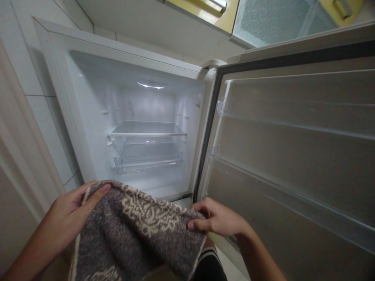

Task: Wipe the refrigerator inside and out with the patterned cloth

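A grey-brown towel (114, 230) with a cream pattern hangs spread between my two hands, low in front of the open fridge (125, 50). My left hand (74, 207) is closed on its upper left corner, thumb lying on top. At the upper right corner, my right hand (212, 218) pinches the cloth between thumb and fingers. The towel's lower part runs out of the picture. Beyond it, inside the lit compartment, are a glass shelf (146, 128) and a clear shallow drawer (149, 162) under it.
The fridge door (281, 164) stands wide open on the right, with clear door racks (293, 125) across it. A white tiled wall (38, 105) is close on the left. Yellow cupboards (202, 11) hang above. Part of my leg shows below my right hand.
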`<state>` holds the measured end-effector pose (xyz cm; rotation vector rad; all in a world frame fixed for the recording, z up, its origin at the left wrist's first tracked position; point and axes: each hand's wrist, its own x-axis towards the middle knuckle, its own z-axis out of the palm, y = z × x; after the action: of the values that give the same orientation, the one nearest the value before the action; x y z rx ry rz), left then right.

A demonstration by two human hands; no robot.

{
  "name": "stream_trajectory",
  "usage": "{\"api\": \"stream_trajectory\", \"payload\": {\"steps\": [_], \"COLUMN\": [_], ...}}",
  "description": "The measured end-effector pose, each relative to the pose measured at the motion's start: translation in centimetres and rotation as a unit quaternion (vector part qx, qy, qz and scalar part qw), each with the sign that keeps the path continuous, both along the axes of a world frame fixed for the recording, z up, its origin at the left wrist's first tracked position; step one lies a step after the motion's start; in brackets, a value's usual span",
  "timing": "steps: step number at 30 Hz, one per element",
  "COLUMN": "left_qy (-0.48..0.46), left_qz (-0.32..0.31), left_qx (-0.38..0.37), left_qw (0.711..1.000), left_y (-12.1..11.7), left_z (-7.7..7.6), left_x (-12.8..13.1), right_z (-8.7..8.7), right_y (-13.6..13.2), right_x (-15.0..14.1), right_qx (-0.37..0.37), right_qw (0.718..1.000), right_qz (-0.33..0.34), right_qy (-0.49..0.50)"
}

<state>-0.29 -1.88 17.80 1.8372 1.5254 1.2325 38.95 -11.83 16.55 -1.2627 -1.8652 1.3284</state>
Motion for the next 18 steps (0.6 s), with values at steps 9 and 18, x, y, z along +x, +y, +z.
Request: {"api": "stream_trajectory", "payload": {"steps": [9, 18], "left_qy": [0.041, -0.017], "left_qz": [0.049, -0.014], "left_qx": [0.237, 0.193], "left_qw": [0.969, 0.981], "left_y": [-6.3, -7.5], "left_z": [-3.9, -6.2], "left_x": [8.9, 12.5], "right_z": [-3.3, -3.8], "right_y": [3.6, 1.5], "right_x": [-9.2, -10.1], "right_qx": [0.052, 0.162], "right_qw": [0.960, 0.953], "right_qz": [-0.200, -0.227], "right_qy": [0.188, 0.120]}}
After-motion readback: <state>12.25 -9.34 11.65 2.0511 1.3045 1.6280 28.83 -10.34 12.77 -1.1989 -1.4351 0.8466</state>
